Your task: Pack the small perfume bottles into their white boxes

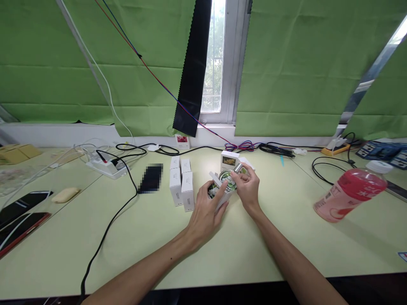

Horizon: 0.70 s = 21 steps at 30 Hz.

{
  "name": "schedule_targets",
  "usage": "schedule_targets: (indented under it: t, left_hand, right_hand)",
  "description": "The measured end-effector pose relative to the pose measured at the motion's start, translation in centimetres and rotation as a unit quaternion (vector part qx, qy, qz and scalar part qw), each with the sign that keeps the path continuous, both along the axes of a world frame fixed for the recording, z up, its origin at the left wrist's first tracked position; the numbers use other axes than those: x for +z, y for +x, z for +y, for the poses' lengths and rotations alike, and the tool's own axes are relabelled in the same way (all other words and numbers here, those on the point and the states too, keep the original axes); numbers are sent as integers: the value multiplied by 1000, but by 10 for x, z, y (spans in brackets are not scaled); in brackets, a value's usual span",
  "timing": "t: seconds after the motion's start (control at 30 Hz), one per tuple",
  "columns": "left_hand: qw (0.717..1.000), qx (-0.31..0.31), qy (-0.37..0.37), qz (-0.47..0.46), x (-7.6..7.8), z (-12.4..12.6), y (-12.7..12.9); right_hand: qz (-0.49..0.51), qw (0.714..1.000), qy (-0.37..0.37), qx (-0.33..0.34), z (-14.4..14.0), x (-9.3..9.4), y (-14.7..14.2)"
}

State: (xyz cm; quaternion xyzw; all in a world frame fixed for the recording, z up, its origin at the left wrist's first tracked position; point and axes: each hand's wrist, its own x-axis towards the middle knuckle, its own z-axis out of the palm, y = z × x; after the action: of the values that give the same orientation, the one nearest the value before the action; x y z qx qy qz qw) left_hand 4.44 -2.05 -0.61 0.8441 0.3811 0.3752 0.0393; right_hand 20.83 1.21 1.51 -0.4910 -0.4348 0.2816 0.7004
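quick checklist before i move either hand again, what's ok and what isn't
1. Left hand holding the white carton: ok, fingers around it.
2. Right hand grip on the round floral-patterned bottle: ok, fingers at its silver cap.
3. Carton's interior clear: cannot tell, hand and bottle block the view.
4. Four grouped white cartons upright: ok, left of the hands.
5. Pink-labelled drink bottle capped: ok, white cap on.
6. Front edge free of cables: not ok, black cable crosses it at left.
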Motion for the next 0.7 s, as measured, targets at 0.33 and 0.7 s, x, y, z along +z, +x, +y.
schedule_targets:
  t: [0.33, 0.7]
  left_hand:
    - [1000, -4, -6, -3, 0, 0, 1]
    - [994, 3, -86, -60, 2, -2, 1]
  right_hand:
    - [-27, 1000, -7, 0, 0, 0, 1]
    - [-46, 999, -18, 7, 2, -3, 3]
